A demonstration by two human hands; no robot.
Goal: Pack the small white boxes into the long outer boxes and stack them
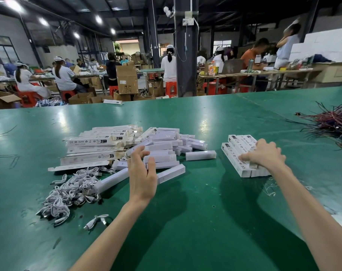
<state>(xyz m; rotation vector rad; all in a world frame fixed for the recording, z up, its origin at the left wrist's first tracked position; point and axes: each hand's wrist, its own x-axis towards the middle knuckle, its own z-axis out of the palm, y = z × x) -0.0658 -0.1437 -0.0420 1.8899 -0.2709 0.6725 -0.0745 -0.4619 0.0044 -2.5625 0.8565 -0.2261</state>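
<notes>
A heap of small white boxes (164,147) lies mid-table. Left of it sit flat long outer boxes (94,142) with printed labels, piled loosely. My left hand (141,173) hovers over the near edge of the white boxes, fingers spread and relaxed, holding nothing. To the right stands a stack of packed outer boxes (235,155), laid side by side in two layers. My right hand (264,154) rests on top of that stack near its front end, fingers bent down over the box edges.
A tangle of white USB cables (68,192) lies at the front left, one loose cable (97,222) nearer me. Dark red and black wires (332,124) pile at the far right. One white box (201,155) lies apart on the green table (185,222). People work at benches behind.
</notes>
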